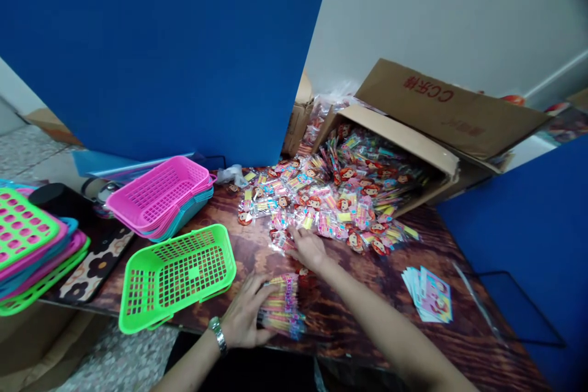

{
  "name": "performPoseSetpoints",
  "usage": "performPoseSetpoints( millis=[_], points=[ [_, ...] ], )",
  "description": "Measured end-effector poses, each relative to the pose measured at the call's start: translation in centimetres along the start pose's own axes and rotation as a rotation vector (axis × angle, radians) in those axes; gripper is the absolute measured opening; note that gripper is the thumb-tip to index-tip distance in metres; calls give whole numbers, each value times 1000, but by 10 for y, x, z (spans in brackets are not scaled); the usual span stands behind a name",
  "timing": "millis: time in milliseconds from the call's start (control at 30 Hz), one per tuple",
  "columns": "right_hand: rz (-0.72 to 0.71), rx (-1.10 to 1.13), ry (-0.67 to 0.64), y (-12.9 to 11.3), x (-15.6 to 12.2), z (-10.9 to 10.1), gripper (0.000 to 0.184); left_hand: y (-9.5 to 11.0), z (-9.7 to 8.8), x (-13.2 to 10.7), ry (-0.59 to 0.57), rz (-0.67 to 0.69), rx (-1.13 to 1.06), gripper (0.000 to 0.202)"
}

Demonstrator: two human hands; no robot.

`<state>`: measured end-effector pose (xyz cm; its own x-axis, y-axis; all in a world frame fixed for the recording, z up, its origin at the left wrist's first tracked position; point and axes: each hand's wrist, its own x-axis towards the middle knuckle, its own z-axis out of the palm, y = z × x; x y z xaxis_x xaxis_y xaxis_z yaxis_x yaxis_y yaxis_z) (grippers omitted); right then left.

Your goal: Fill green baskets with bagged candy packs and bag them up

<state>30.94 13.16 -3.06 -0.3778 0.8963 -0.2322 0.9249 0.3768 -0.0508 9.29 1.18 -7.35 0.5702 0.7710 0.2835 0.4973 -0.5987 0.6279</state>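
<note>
My left hand, with a metal watch on the wrist, is wrapped round the left side of a bundle of thin yellow and pink sticks, like pencils, at the table's front edge. The bundle is blurred, so its exact kind is unclear. Farther forward, my right hand reaches the near edge of a pile of small clear packets with red-haired doll-face figures and yellow pieces. Its fingers are apart, by a packet; whether they touch it I cannot tell. Left of my left hand lies a green plastic basket.
A cardboard box on its side spills packets onto the wood-patterned table. Pink and blue baskets stand nested at left, near more stacked baskets. Printed cards lie at right. Blue panels border the table.
</note>
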Motion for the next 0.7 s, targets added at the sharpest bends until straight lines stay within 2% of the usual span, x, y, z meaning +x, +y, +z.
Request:
performPoseSetpoints(
  millis=[67, 133, 267, 367, 467, 533, 600, 700],
  points=[
    [15, -32, -24, -8, 2, 0, 59, -1, 1, -1, 0, 2, -11, 70],
    [-68, -36, -63, -5, 2, -5, 47, -2, 2, -2, 3, -3, -17, 70],
    [-230, -71, -118, 32, 13, -28, 18, -2, 3, -2, 17, -7, -15, 69],
    [-326, -155, -57, 61, 31, -38, 28, -1, 4, -2, 23, -1, -19, 70],
    [-421, -233, -3, 74, 46, -38, 32, -1, 4, -2, 22, -1, -22, 71],
    [-409, -225, 15, 76, 50, -39, 34, -2, 4, -2, 16, -4, -27, 71],
    [-331, -167, 23, 76, 52, -43, 33, -2, 4, -3, 15, -10, -33, 71],
    [-203, -77, 27, 67, 56, -51, 21, -2, 4, -2, 12, -14, -38, 71]
  ],
)
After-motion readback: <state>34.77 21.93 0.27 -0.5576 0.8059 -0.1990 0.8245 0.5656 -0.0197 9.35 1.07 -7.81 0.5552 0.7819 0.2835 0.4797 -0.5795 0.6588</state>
